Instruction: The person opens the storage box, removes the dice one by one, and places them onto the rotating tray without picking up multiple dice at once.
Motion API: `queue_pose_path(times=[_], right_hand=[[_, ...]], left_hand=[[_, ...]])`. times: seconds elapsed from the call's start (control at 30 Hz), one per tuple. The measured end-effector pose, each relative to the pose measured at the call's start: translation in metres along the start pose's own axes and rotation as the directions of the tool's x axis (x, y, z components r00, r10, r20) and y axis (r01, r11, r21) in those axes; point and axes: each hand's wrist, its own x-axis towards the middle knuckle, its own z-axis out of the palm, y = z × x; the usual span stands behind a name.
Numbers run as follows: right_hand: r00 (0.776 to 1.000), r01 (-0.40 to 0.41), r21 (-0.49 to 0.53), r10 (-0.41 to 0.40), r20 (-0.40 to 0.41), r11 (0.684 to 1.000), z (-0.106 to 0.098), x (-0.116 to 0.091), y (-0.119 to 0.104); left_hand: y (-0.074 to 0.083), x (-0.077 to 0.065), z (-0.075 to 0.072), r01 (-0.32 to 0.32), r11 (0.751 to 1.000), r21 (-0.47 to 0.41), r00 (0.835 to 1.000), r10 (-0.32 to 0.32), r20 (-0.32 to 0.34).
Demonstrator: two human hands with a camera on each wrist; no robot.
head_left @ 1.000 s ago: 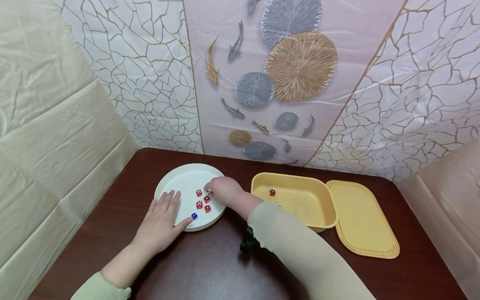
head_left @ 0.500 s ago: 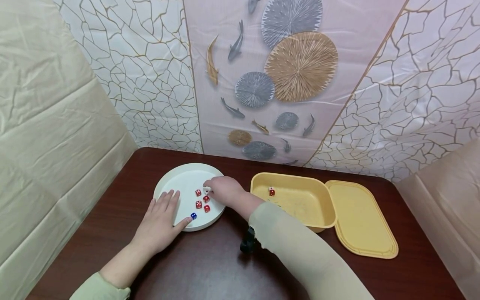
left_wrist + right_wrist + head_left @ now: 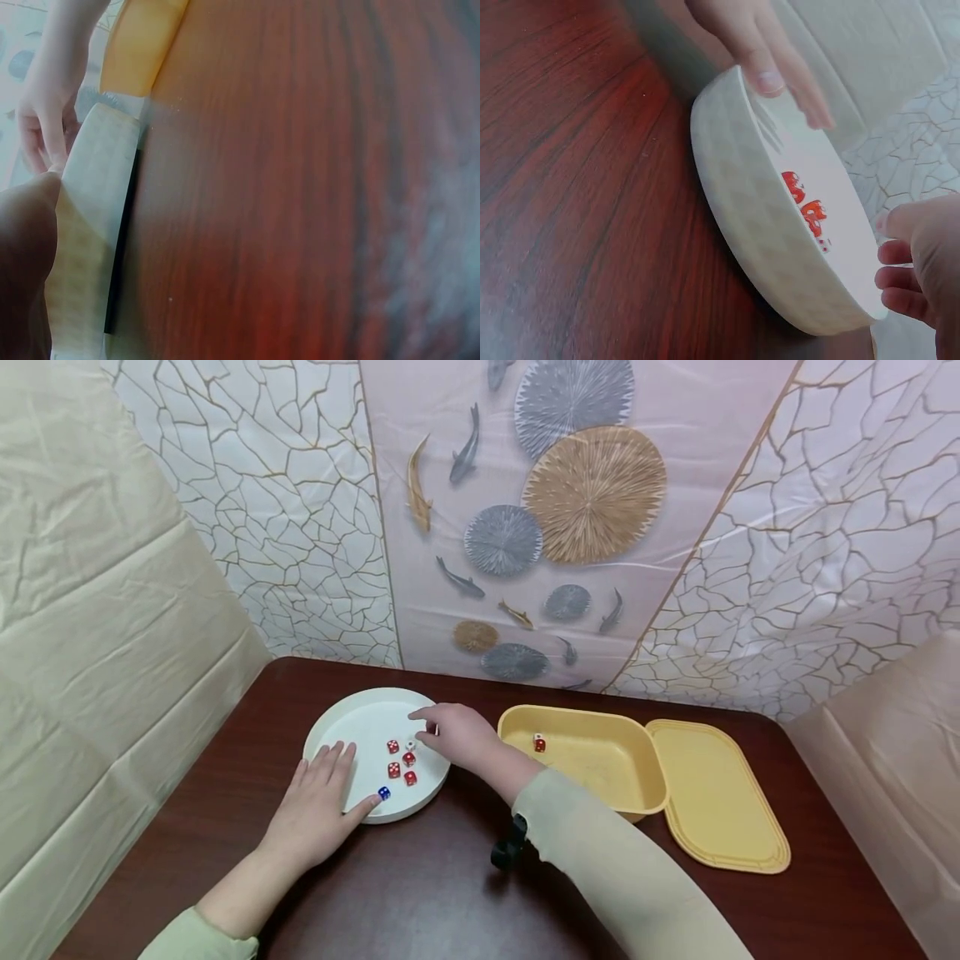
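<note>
A round white tray with a raised rim holds several red dice, a white die and a blue die. My left hand rests over the tray's left rim, fingers spread, thumb tip right at the blue die. Over the right rim is my right hand, index finger and thumb apart with nothing between them, close to the white die. In the right wrist view its other fingers are bent. The rim hides the blue die there.
Right of the tray stands a yellow box with a red die and a white die at its back left; my right forearm covers its front left. A yellow lid lies beside it on the dark wooden table. Patterned cloth hangs behind.
My right hand was pinching at the white die; its thumb and index finger have since parted, and the hand has drawn slightly up and right. The white die lies on the tray. The left hand stays put.
</note>
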Motion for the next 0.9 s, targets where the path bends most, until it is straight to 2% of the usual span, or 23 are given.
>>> queue_pose_path(times=[0.23, 0.4, 0.5, 0.9], right_hand=[[0.998, -0.003, 0.131, 0.011, -0.062, 0.991, -0.013, -0.018, 0.015], [0.996, 0.012, 0.304, 0.016, -0.089, 0.953, -0.022, -0.031, 0.031], [0.994, 0.011, 0.371, 0.03, -0.104, 0.928, -0.025, -0.039, 0.042], [0.98, -0.029, 0.441, 0.112, -0.164, 0.897, -0.035, -0.076, 0.09]], left_hand=[[0.002, -0.001, -0.002, 0.002, 1.0, 0.001, 1.0, -0.002, 0.007], [0.004, -0.002, -0.002, -0.004, 1.0, 0.004, 1.0, 0.004, 0.007], [0.003, -0.002, -0.002, -0.003, 1.0, 0.002, 1.0, 0.003, 0.009], [0.004, -0.002, -0.002, -0.006, 1.0, -0.002, 1.0, 0.006, 0.005]])
